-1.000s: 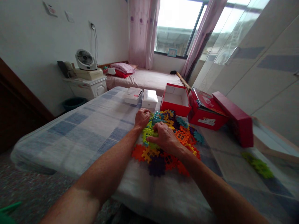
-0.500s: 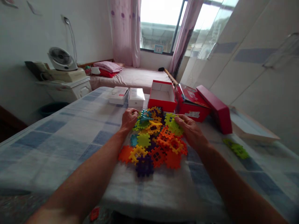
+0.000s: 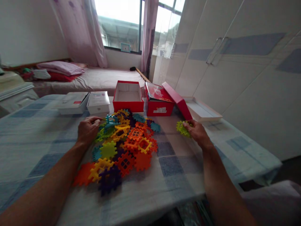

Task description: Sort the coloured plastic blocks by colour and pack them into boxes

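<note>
A heap of colourful interlocking plastic building tiles [image 3: 127,141] lies on the table in orange, yellow, green, blue and purple. My left hand [image 3: 88,129] is at the heap's left edge, its fingers closed on the rim of a green tile [image 3: 100,133]; the fingertips are partly hidden. To the right of the heap, my right hand [image 3: 197,131] pinches a lime-green tile [image 3: 182,128] between thumb and fingers, low over the cloth. Whether more green tiles lie beneath it, I cannot tell.
Behind the heap stand two white boxes [image 3: 98,105], an open red box [image 3: 128,106] and a second red box [image 3: 160,108]. A red lid [image 3: 178,100] leans on the latter, beside a shallow pale tray [image 3: 204,110]. A checked cloth [image 3: 171,163] covers the table.
My right hand has moved right, away from the heap, with the lime-green tile. The view has turned right. My left hand stays at the heap's left edge.
</note>
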Demonstrator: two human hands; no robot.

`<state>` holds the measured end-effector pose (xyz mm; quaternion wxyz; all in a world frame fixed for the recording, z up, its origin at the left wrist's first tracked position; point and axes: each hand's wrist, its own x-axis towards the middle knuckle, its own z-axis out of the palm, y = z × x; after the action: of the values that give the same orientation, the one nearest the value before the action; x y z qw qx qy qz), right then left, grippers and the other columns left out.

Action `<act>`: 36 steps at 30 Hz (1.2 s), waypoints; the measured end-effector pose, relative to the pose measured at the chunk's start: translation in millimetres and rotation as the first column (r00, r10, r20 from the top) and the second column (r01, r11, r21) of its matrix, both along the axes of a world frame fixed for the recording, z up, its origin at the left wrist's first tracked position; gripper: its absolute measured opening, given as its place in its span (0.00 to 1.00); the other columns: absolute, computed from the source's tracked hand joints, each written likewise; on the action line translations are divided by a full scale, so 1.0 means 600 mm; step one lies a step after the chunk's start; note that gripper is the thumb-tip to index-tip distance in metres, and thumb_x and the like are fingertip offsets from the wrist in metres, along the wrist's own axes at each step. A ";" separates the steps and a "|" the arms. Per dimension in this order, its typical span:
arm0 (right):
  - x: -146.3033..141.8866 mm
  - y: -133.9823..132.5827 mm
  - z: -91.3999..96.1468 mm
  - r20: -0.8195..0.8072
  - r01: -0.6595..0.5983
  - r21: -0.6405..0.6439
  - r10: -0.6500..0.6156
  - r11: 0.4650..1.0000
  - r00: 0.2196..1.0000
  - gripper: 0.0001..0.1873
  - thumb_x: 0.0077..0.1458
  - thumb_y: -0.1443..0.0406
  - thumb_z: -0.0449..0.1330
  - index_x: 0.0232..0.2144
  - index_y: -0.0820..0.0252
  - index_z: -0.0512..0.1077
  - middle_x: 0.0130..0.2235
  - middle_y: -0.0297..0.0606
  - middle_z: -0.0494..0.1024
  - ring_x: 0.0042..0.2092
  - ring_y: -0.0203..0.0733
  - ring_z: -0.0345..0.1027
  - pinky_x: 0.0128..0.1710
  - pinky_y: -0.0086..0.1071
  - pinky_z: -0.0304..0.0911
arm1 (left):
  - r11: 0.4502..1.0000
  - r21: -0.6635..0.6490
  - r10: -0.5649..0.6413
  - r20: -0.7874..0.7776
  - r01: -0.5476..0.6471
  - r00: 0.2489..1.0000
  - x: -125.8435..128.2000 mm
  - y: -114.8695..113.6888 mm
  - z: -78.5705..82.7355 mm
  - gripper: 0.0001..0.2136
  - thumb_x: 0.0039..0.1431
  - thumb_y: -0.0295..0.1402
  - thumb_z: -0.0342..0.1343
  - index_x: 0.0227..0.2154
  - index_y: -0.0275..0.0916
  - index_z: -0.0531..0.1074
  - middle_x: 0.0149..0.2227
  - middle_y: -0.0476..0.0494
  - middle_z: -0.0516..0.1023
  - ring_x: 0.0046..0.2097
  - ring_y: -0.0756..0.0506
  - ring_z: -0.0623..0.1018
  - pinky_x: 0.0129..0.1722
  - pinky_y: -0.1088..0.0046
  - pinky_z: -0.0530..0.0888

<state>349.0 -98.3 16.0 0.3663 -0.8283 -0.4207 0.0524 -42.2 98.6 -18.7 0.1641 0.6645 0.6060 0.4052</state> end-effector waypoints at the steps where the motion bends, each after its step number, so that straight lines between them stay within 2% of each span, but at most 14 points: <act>1: 0.009 -0.005 -0.001 0.060 0.018 -0.047 -0.016 0.999 0.998 0.19 0.52 0.56 0.56 0.39 0.65 0.75 0.36 0.44 0.78 0.35 0.41 0.71 0.34 0.31 0.61 | 1.000 -0.005 0.006 0.001 -0.006 1.000 0.000 0.000 0.000 0.12 0.50 0.31 0.50 0.33 0.39 0.78 0.37 0.47 0.79 0.38 0.47 0.75 0.42 0.75 0.69; 5: 0.032 -0.021 0.000 0.236 0.104 -0.154 -0.066 0.983 0.970 0.19 0.54 0.55 0.54 0.39 0.63 0.75 0.37 0.46 0.79 0.38 0.45 0.72 0.35 0.32 0.60 | 1.000 -0.015 0.015 -0.003 -0.015 1.000 0.000 -0.002 0.001 0.12 0.50 0.32 0.50 0.33 0.40 0.78 0.36 0.49 0.79 0.36 0.47 0.75 0.40 0.75 0.69; 9: 0.036 -0.033 0.002 0.305 0.211 -0.195 -0.145 0.958 0.941 0.21 0.54 0.54 0.52 0.40 0.61 0.75 0.37 0.47 0.78 0.39 0.46 0.72 0.36 0.33 0.60 | 1.000 -0.011 0.006 -0.010 -0.006 1.000 0.000 -0.003 0.003 0.12 0.49 0.32 0.50 0.33 0.40 0.78 0.36 0.48 0.79 0.37 0.47 0.75 0.41 0.74 0.70; 13: 0.029 -0.039 0.009 0.440 0.302 -0.121 -0.222 0.946 0.870 0.23 0.53 0.54 0.53 0.44 0.63 0.74 0.43 0.54 0.75 0.45 0.52 0.69 0.40 0.38 0.60 | 0.999 0.034 -0.019 -0.002 0.019 1.000 0.004 -0.005 0.004 0.13 0.49 0.31 0.49 0.32 0.37 0.78 0.37 0.44 0.79 0.40 0.45 0.76 0.45 0.72 0.70; 16: 0.017 -0.034 0.015 0.469 0.294 -0.048 -0.239 0.955 0.850 0.21 0.55 0.56 0.51 0.43 0.63 0.74 0.42 0.56 0.75 0.46 0.53 0.68 0.42 0.40 0.60 | 0.998 0.054 -0.027 -0.001 0.027 1.000 0.007 -0.005 0.003 0.13 0.50 0.31 0.48 0.31 0.38 0.78 0.38 0.44 0.79 0.41 0.45 0.76 0.46 0.74 0.70; 19: -0.015 -0.018 0.022 0.433 0.194 -0.004 -0.173 0.981 0.885 0.18 0.55 0.58 0.52 0.40 0.61 0.74 0.39 0.50 0.77 0.41 0.52 0.70 0.42 0.42 0.61 | 0.998 0.064 -0.023 0.003 0.023 1.000 0.009 -0.004 0.002 0.14 0.50 0.30 0.47 0.31 0.37 0.78 0.39 0.42 0.79 0.42 0.45 0.76 0.46 0.73 0.70; 21: -0.053 -0.005 0.028 0.397 0.029 0.029 -0.038 0.999 0.917 0.16 0.53 0.59 0.53 0.39 0.59 0.74 0.38 0.47 0.77 0.38 0.49 0.71 0.41 0.41 0.62 | 0.998 0.065 -0.023 0.005 0.023 1.000 0.010 -0.004 0.000 0.14 0.51 0.29 0.47 0.31 0.36 0.78 0.38 0.42 0.79 0.42 0.46 0.76 0.46 0.73 0.70; 23: -0.104 0.008 0.038 0.308 -0.176 0.053 0.152 0.983 0.939 0.14 0.53 0.59 0.54 0.38 0.58 0.74 0.37 0.43 0.78 0.34 0.45 0.71 0.39 0.38 0.63 | 0.998 0.064 -0.030 0.003 0.030 1.000 0.011 -0.003 -0.001 0.13 0.51 0.29 0.47 0.31 0.37 0.78 0.38 0.42 0.79 0.42 0.46 0.76 0.46 0.74 0.70; 26: -0.193 0.025 0.057 0.189 -0.477 0.028 0.464 0.879 0.866 0.13 0.54 0.58 0.54 0.37 0.56 0.74 0.38 0.39 0.78 0.33 0.41 0.71 0.37 0.35 0.64 | 0.998 0.059 -0.032 0.005 0.031 0.999 0.011 -0.001 -0.003 0.13 0.52 0.29 0.48 0.30 0.38 0.78 0.38 0.43 0.79 0.42 0.47 0.76 0.46 0.75 0.70; 29: -0.281 0.044 0.072 0.261 -0.742 -0.085 0.733 0.665 0.628 0.11 0.55 0.61 0.55 0.40 0.56 0.73 0.43 0.38 0.76 0.42 0.42 0.70 0.44 0.35 0.63 | 0.998 0.050 -0.023 0.016 0.023 1.000 0.012 0.000 -0.003 0.13 0.52 0.28 0.48 0.31 0.38 0.79 0.38 0.43 0.79 0.42 0.46 0.76 0.47 0.75 0.70; 31: -0.331 0.058 0.073 0.317 -0.837 -0.155 0.829 0.525 0.461 0.14 0.55 0.63 0.57 0.45 0.55 0.72 0.47 0.38 0.74 0.49 0.42 0.66 0.50 0.36 0.60 | 0.999 0.044 -0.019 0.023 0.018 1.000 0.012 0.001 -0.003 0.13 0.52 0.27 0.48 0.31 0.37 0.79 0.38 0.42 0.79 0.42 0.46 0.76 0.47 0.75 0.70; 32: -0.351 0.065 0.071 0.342 -0.858 -0.184 0.850 0.479 0.401 0.15 0.55 0.63 0.58 0.46 0.55 0.71 0.48 0.39 0.73 0.51 0.43 0.64 0.51 0.37 0.58 | 0.999 0.041 -0.018 0.027 0.017 0.999 0.013 0.001 -0.002 0.12 0.52 0.27 0.48 0.31 0.37 0.79 0.38 0.42 0.79 0.42 0.46 0.76 0.47 0.75 0.70; 34: -0.383 0.077 0.062 0.386 -0.865 -0.245 0.862 0.438 0.327 0.19 0.53 0.62 0.60 0.48 0.56 0.70 0.49 0.40 0.71 0.53 0.45 0.60 0.53 0.39 0.56 | 0.999 0.036 -0.017 0.032 0.016 0.999 0.013 0.000 -0.002 0.12 0.53 0.27 0.48 0.31 0.37 0.79 0.39 0.42 0.78 0.42 0.46 0.76 0.46 0.75 0.70; 36: -0.402 0.085 0.051 0.407 -0.846 -0.307 0.864 0.436 0.297 0.20 0.52 0.61 0.62 0.48 0.58 0.70 0.49 0.42 0.70 0.53 0.47 0.59 0.53 0.40 0.56 | 0.999 0.032 -0.015 0.035 0.014 0.999 0.014 -0.001 -0.001 0.12 0.53 0.27 0.49 0.31 0.37 0.79 0.39 0.42 0.78 0.41 0.47 0.76 0.45 0.75 0.71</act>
<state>108.1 -47.5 46.5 0.1423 -0.4635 -0.8742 0.0254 -34.1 98.0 -19.4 0.1673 0.6643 0.5917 0.4250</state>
